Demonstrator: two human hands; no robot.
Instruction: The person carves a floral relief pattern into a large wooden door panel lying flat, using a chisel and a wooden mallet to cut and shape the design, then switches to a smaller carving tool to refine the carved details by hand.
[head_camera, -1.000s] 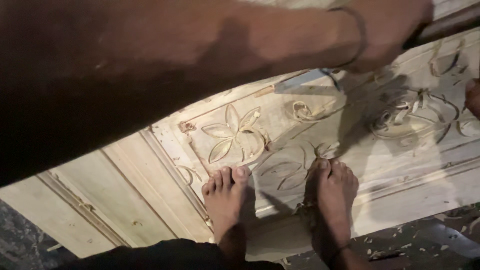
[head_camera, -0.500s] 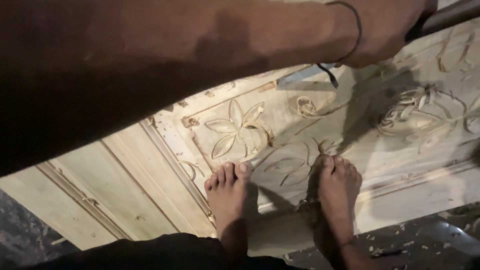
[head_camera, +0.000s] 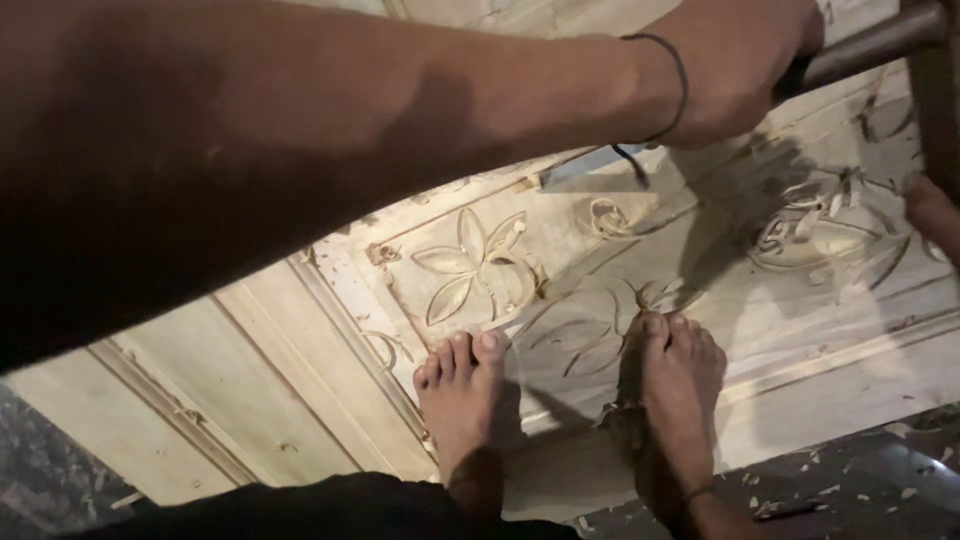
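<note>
Left hand (head_camera: 740, 60) grips dark tool handle (head_camera: 870, 45) above carved wooden panel (head_camera: 300, 390). Both bare feet (head_camera: 460, 400) stand on panel beside flower relief (head_camera: 470, 265). Right hand unseen.

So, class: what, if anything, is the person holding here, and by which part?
The left hand grips a dark rod-like handle near its lower end; the tool's head is out of view. The right hand does not show, so its hold cannot be told.

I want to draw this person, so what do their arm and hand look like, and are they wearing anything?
The forearm is bare, with no sleeve. A thin dark band loops the wrist, and a short dark thread end hangs below it. The hand wears no glove.
</note>
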